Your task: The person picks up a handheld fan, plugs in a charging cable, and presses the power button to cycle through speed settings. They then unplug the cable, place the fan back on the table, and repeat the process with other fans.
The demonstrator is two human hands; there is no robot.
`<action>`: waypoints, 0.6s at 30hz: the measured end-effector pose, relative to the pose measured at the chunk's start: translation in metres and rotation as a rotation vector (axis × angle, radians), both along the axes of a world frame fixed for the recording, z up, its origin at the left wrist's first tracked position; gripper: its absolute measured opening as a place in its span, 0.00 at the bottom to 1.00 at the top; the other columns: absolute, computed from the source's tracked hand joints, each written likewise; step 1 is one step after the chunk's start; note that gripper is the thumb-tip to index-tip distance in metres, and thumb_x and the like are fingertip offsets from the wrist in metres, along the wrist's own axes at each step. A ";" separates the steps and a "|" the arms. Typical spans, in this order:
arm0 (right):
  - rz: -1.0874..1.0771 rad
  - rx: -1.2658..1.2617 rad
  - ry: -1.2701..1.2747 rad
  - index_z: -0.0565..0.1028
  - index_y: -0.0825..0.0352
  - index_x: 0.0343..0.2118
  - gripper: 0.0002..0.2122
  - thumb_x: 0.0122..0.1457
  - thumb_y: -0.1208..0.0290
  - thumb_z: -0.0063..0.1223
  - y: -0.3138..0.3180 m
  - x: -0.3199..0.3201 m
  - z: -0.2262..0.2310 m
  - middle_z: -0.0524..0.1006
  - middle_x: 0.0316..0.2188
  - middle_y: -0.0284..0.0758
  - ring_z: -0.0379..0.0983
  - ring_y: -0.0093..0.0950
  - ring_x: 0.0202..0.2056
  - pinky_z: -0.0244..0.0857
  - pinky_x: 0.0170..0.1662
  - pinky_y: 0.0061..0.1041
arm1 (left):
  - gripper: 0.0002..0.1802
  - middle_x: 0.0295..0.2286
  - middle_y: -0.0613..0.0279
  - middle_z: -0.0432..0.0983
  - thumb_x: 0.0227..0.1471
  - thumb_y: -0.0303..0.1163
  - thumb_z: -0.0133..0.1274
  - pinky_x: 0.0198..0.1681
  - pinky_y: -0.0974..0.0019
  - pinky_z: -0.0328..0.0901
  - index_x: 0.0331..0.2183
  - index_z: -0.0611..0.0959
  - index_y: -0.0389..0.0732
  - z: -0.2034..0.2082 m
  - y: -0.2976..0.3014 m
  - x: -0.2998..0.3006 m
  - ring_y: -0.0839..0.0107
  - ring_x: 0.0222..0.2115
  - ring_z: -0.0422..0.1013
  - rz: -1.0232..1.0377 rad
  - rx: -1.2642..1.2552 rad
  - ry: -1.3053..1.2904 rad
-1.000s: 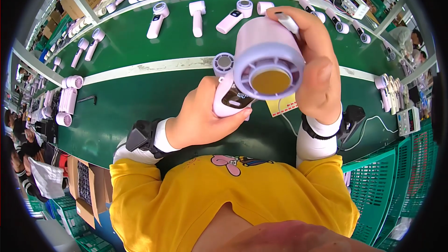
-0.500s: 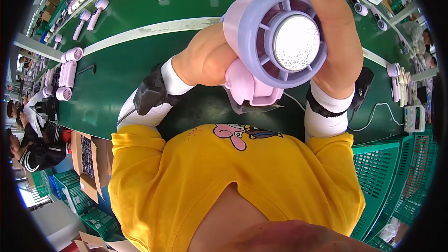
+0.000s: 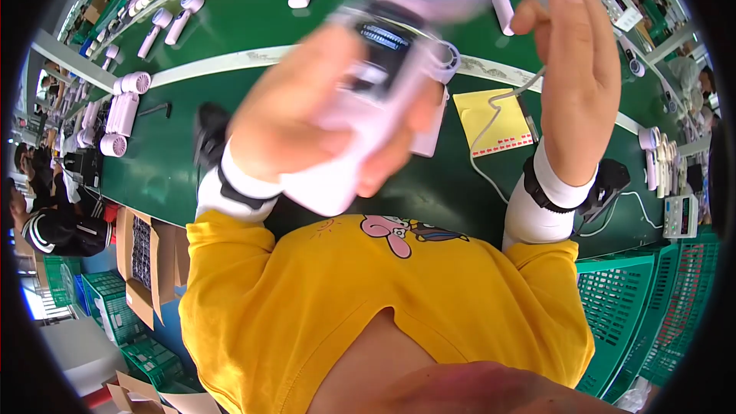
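Observation:
My left hand (image 3: 284, 119) is wrapped round the pale pink handle of a handheld fan (image 3: 333, 138), raised above the bench and smeared by motion. The fan has a dark display on its handle, and its round lavender head runs toward the top edge of the view. To its right, my right hand (image 3: 576, 80) is up with thumb and forefinger pinched on the plug end of a grey cable (image 3: 491, 111); a small metallic glint shows at the fingertips. Behind the held fan, another pink fan (image 3: 429, 134) lies partly hidden on the green bench (image 3: 184, 172).
A yellow sheet (image 3: 479, 119) with red marks lies under the cable. Several fans (image 3: 121, 115) stand at the left, and more lie beyond the white strip (image 3: 207, 67). At right are a small white control box (image 3: 680, 216) and green crates (image 3: 613, 299). An open carton (image 3: 157, 261) stands lower left.
The fan has turned from its head facing me to its display showing, now in my left hand alone. My right hand has come off it, moving right with the cable. The yellow sheet is uncovered.

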State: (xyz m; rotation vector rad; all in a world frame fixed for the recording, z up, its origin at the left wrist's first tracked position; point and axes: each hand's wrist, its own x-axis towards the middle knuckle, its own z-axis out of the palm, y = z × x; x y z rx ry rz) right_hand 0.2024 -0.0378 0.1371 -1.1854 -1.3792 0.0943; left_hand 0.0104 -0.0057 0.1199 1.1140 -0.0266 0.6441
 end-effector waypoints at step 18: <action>0.026 0.214 0.258 0.72 0.70 0.32 0.08 0.55 0.71 0.43 -0.016 0.026 0.020 0.67 0.19 0.26 0.56 0.12 0.22 0.47 0.24 0.11 | 0.23 0.36 0.55 0.65 0.44 0.33 0.50 0.33 0.63 0.63 0.42 0.62 0.38 -0.003 -0.074 -0.036 0.63 0.28 0.68 1.066 0.658 -0.474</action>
